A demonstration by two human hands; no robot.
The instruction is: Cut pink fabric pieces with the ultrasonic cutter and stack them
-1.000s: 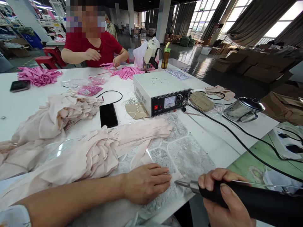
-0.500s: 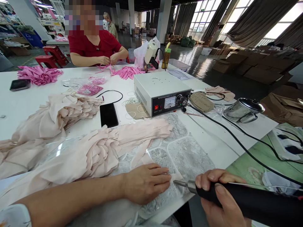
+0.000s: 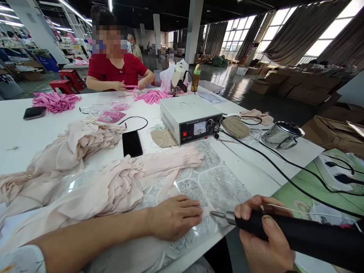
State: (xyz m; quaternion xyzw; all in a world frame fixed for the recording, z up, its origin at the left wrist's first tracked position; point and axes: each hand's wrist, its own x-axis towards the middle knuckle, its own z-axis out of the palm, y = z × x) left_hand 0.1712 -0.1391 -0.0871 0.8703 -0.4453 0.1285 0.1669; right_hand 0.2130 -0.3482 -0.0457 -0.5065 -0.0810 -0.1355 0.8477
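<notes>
My left hand [image 3: 174, 216] lies flat, fingers stretched out, pressing a pale pink fabric strip [image 3: 207, 209] onto the clear mat [image 3: 224, 185] near the table's front edge. My right hand [image 3: 263, 235] is wrapped round a black handheld welding tool [image 3: 298, 234]. Its metal tip [image 3: 217, 214] points left at the strip, just beside my left fingertips. A black cable [image 3: 270, 163] runs from the tool's side to the white control box [image 3: 189, 115]. A pile of pale pink fabric pieces [image 3: 122, 182] lies left of my hand.
A black phone [image 3: 132, 143] lies beside the control box. A steel pot [image 3: 281, 134] stands at the right. Across the white table [image 3: 36, 131] a person in a red shirt [image 3: 116, 70] handles pink strips [image 3: 152, 96]. Another pink pile [image 3: 55, 101] and phone [image 3: 34, 112] lie far left.
The view has tilted up slightly. My hands and the tool keep nearly the same pose. The person opposite has brought both hands together on a pink strip.
</notes>
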